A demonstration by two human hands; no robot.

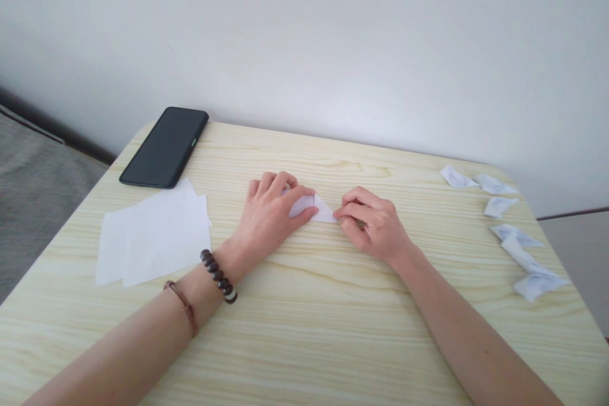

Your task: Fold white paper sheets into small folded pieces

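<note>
A small folded white paper (323, 210) lies at the middle of the wooden table, its right end narrowing to a point. My left hand (273, 206) grips it from the left, thumb and index finger on its near and far edges; part of the paper is hidden under the palm. At the pointed right end, the fingertips of my right hand (373, 221) pinch the tip, with the other fingers curled. Bead bracelets circle my left wrist.
Loose white paper sheets (157, 235) overlap on the left of the table (304, 342). Behind them a black phone (166, 147) lies near the back left corner. Several folded paper pieces (523, 257) line the right edge. A white wall (333, 44) rises behind the table.
</note>
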